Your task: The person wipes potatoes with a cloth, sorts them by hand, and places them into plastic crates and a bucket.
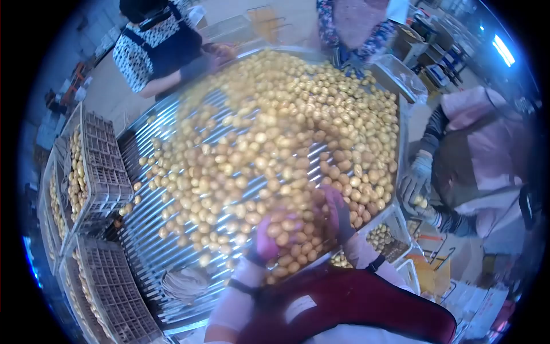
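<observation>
Many small round potatoes (286,97) lie spread over a slatted metal table (149,229). At its near edge, my left hand (268,238), in a pink and dark glove, rests against the left side of a cluster of potatoes. My right hand (335,209), gloved alike, is on the right side of that cluster, farther from my body. Both hands are blurred, and the fingers cannot be made out clearly. Potatoes are packed closely between the two hands.
Crates (103,160) with potatoes stand along the left side. A grey cloth (184,284) lies near the front edge. Another bin (395,232) is at right. Three other people are around the table: far left (160,46), far side (358,26), right (481,149).
</observation>
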Demonstrator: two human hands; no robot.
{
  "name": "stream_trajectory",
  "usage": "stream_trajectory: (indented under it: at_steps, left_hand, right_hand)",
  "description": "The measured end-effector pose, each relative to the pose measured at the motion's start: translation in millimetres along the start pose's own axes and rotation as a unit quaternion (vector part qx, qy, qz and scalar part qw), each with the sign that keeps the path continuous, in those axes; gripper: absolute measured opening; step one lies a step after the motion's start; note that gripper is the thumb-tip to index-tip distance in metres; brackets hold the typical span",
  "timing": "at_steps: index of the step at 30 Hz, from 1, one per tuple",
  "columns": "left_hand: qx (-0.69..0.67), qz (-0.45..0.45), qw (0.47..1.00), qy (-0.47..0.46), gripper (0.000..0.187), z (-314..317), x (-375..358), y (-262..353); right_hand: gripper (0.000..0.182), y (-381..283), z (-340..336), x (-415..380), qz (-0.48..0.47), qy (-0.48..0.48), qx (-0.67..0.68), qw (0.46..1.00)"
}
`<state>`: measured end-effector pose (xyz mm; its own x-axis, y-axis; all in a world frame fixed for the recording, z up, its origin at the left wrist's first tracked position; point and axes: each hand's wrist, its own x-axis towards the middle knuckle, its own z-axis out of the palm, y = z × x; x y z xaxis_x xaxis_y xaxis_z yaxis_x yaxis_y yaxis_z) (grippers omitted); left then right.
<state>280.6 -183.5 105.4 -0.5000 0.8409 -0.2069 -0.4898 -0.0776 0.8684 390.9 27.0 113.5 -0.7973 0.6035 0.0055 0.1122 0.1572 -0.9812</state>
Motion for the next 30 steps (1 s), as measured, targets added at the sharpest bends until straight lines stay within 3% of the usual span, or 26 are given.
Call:
stream_trajectory:
  at_steps: [3, 4, 5, 6, 7, 8, 9, 10, 11, 12, 13, 14, 15, 16, 17, 18, 20, 21, 22, 23, 24, 26, 27, 28, 29, 30]
  left_hand:
    - [-0.224, -0.149, 0.959, -0.084, 0.045, 49, 15, -3]
    - [-0.186, -0.187, 0.962, -0.072, 0.045, 87, 9, 19]
    - [-0.147, -0.224, 0.962, -0.058, 0.045, 115, 4, 27]
    - [-0.032, -0.206, 0.967, -0.147, 0.044, 116, 11, -8]
    - [0.080, -0.169, 0.955, -0.231, 0.043, 118, 17, -42]
    - [0.067, -0.226, 0.921, -0.309, 0.043, 120, 32, -86]
    - [0.050, -0.255, 0.920, -0.294, 0.043, 143, 23, -113]
    - [0.031, -0.283, 0.917, -0.278, 0.043, 167, 14, -139]
    - [0.011, -0.278, 0.946, -0.169, 0.045, 202, -15, -166]
    - [0.008, -0.280, 0.927, -0.249, 0.050, 236, -36, -215]
    - [-0.008, -0.274, 0.901, -0.336, 0.053, 256, -48, -223]
    - [-0.025, -0.265, 0.868, -0.419, 0.056, 275, -61, -230]
    - [-0.041, -0.321, 0.841, -0.435, 0.060, 297, -77, -202]
    - [-0.054, -0.376, 0.810, -0.447, 0.064, 320, -94, -172]
    - [-0.056, -0.498, 0.779, -0.377, 0.071, 338, -106, -151]
    - [-0.064, -0.501, 0.794, -0.338, 0.075, 336, -109, -116]
    - [0.014, -0.370, 0.832, -0.414, 0.072, 308, -86, -123]
    - [0.076, -0.133, 0.881, -0.447, 0.068, 281, -70, -141]
    - [0.167, 0.110, 0.897, -0.394, 0.064, 255, -54, -159]
    - [0.224, 0.162, 0.910, -0.309, 0.060, 214, -32, -184]
    - [0.369, 0.201, 0.845, -0.332, 0.046, 188, -1, -83]
    - [0.502, 0.275, 0.807, -0.142, 0.048, 114, 7, -69]
    - [0.556, 0.285, 0.779, -0.045, 0.049, 77, 11, -62]
    - [0.616, 0.299, 0.728, 0.024, 0.054, 37, 12, -59]
    - [0.669, 0.309, 0.670, 0.093, 0.058, 4, 9, -55]
    - [0.733, 0.234, 0.629, 0.109, 0.060, -22, -3, -50]
  right_hand:
    - [0.038, -12, -2, -54, -0.006, 0.044, 0.100, 0.994]
    - [0.031, -18, 0, -70, 0.104, 0.092, 0.266, 0.954]
    - [0.025, -20, -2, -84, 0.205, 0.132, 0.424, 0.872]
    - [0.029, -9, -26, -101, 0.224, 0.023, 0.583, 0.781]
    - [0.031, 9, -42, -122, 0.162, 0.002, 0.609, 0.777]
    - [0.033, 29, -54, -145, 0.100, -0.018, 0.630, 0.770]
    - [0.035, 42, -64, -169, 0.038, -0.038, 0.647, 0.760]
    - [0.038, 32, -78, -197, 0.083, 0.063, 0.587, 0.803]
    - [0.042, 19, -91, -222, 0.129, 0.162, 0.516, 0.831]
    - [0.045, 26, -101, -256, 0.177, 0.289, 0.504, 0.795]
    - [0.049, 33, -111, -296, 0.222, 0.407, 0.480, 0.745]
    - [0.051, 55, -129, -346, 0.146, 0.415, 0.445, 0.780]
    - [0.054, 73, -142, -388, 0.070, 0.419, 0.407, 0.809]
    - [0.053, 58, -147, -410, 0.108, 0.498, 0.448, 0.735]
    - [0.052, 42, -151, -434, 0.145, 0.569, 0.482, 0.650]
    - [0.052, 65, -157, -480, 0.204, 0.537, 0.220, 0.788]
    - [0.052, 158, -195, -591, 0.219, 0.541, 0.283, 0.761]
    - [0.053, 201, -213, -644, 0.226, 0.543, 0.313, 0.746]
    - [0.054, 197, -214, -613, 0.225, 0.619, 0.349, 0.667]
    - [0.054, 193, -208, -576, 0.195, 0.623, 0.361, 0.667]
    - [0.055, 173, -196, -522, 0.164, 0.625, 0.373, 0.666]
    - [0.051, 171, -176, -418, 0.158, 0.623, 0.240, 0.727]
    - [0.051, 165, -156, -366, 0.145, 0.571, -0.038, 0.807]
    - [0.050, 160, -135, -314, 0.113, 0.538, -0.325, 0.770]
    - [0.051, 108, -110, -253, 0.050, 0.457, -0.361, 0.812]
    - [0.048, 89, -89, -208, -0.016, 0.381, -0.373, 0.846]
